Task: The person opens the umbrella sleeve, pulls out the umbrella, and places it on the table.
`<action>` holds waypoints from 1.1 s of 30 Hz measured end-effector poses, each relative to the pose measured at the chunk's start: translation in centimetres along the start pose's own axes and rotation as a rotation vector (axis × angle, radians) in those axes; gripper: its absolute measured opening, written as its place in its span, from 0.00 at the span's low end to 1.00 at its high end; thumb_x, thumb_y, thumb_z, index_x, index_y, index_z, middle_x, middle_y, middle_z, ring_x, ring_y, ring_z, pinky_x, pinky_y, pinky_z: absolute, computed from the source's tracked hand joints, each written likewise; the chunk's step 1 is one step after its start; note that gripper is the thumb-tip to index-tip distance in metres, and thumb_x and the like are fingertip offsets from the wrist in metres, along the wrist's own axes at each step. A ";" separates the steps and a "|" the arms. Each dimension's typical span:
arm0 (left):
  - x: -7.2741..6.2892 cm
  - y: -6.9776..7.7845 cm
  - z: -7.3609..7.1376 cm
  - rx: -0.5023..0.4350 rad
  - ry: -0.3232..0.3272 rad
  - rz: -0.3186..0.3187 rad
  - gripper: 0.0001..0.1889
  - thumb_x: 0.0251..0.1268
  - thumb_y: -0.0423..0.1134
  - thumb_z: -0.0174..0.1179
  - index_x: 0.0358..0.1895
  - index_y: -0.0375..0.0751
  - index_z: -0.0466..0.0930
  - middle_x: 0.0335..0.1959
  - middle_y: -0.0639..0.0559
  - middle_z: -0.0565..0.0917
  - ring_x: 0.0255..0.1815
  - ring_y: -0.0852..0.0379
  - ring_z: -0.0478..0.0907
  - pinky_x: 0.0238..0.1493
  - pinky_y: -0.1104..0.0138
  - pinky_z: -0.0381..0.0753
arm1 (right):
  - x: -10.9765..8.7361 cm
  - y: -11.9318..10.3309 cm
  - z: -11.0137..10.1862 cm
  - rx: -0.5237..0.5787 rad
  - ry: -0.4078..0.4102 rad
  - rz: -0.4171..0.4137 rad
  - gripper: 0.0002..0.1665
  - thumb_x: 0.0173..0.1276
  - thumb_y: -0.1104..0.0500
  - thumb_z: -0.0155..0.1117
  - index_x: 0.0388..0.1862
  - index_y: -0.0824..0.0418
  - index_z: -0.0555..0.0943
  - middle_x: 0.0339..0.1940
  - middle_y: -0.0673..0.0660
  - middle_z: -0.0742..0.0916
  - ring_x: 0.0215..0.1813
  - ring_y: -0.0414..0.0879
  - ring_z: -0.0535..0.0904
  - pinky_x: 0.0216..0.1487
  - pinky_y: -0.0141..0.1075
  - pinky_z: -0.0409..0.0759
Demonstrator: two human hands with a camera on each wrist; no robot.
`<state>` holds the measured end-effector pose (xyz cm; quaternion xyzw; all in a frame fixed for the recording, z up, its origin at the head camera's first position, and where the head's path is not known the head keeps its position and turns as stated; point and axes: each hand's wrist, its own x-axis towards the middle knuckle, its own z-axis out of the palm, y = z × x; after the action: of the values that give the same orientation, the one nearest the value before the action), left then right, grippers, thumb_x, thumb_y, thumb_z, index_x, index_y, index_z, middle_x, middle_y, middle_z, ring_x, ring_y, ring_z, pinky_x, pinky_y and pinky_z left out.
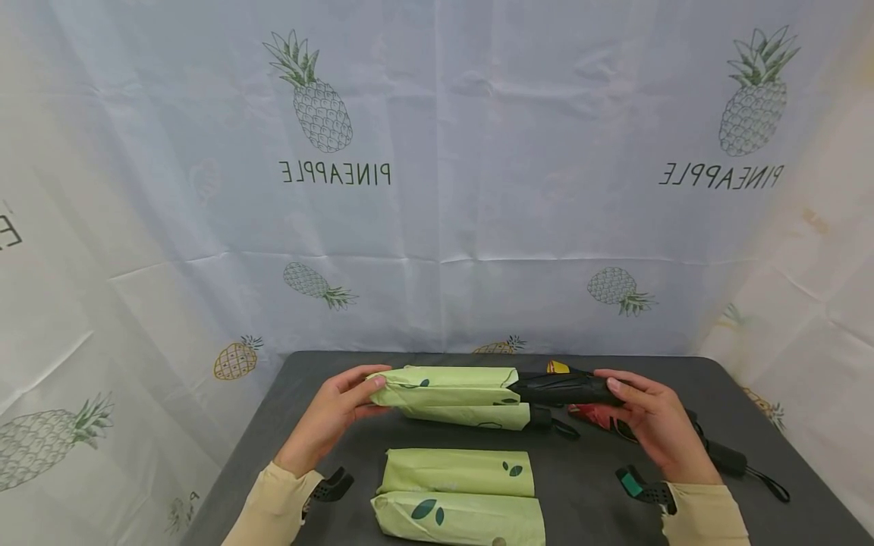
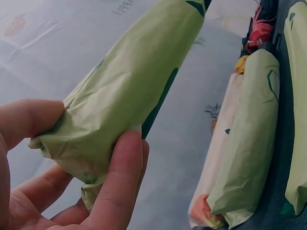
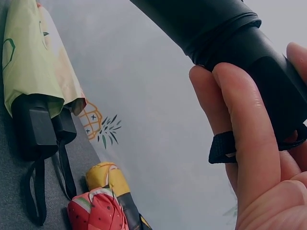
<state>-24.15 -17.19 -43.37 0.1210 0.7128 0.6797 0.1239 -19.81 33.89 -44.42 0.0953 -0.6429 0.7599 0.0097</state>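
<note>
A folded black umbrella [image 1: 563,387] extends from a light green umbrella sleeve [image 1: 444,385] with dark leaf prints, the two held level across the far part of the table. My left hand [image 1: 336,415] pinches the sleeve's crumpled end between thumb and fingers. At the other end, my right hand [image 1: 661,428] grips the umbrella by its black handle [image 3: 276,79], where a wrist strap [image 3: 223,147] hangs by the fingers. The umbrella's far tip is hidden inside the sleeve. Just below it in the head view lies a green-covered umbrella [image 1: 471,416] with a black handle.
Two green leaf-printed sleeves [image 1: 457,472] lie side by side at the table's front. Near my right hand are a red watermelon-print umbrella [image 3: 98,211], a yellow-and-black one [image 3: 106,176] and a black handle [image 1: 727,459] with a strap. A pineapple-print curtain [image 1: 478,227] hangs behind.
</note>
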 end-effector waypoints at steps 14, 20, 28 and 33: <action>0.3 -0.4 0.1 -0.004 -0.004 -0.005 0.30 0.82 0.51 0.64 0.78 0.40 0.74 0.65 0.46 0.83 0.58 0.52 0.89 0.65 0.55 0.90 | -0.1 -0.6 -0.8 0.039 -0.006 0.040 0.21 0.90 0.63 0.51 0.65 0.49 0.89 0.61 0.40 0.88 0.57 0.37 0.90 0.56 0.37 0.93; 0.4 -0.7 0.3 -0.012 0.011 -0.028 0.29 0.81 0.52 0.65 0.77 0.43 0.76 0.67 0.46 0.83 0.60 0.52 0.88 0.65 0.55 0.90 | -0.5 -0.4 -1.9 0.011 0.014 0.055 0.21 0.90 0.63 0.52 0.67 0.49 0.88 0.62 0.38 0.88 0.58 0.37 0.89 0.57 0.38 0.93; 0.4 -1.1 0.2 -0.002 0.015 -0.036 0.32 0.81 0.52 0.65 0.79 0.39 0.73 0.66 0.46 0.83 0.58 0.52 0.89 0.71 0.45 0.86 | -1.7 -0.6 -4.2 0.080 -0.021 0.045 0.24 0.90 0.66 0.48 0.67 0.50 0.88 0.62 0.39 0.88 0.59 0.38 0.89 0.59 0.40 0.93; 0.5 -1.4 0.1 -0.009 0.029 -0.046 0.32 0.80 0.52 0.65 0.78 0.39 0.74 0.65 0.45 0.83 0.58 0.52 0.89 0.68 0.48 0.88 | -2.9 -0.9 -6.0 0.132 -0.053 0.024 0.26 0.91 0.68 0.44 0.68 0.53 0.87 0.63 0.41 0.89 0.60 0.39 0.89 0.59 0.41 0.92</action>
<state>-24.62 -16.97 -44.78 0.0941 0.7142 0.6813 0.1299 -17.66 40.19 -44.96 0.1082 -0.5924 0.7980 -0.0228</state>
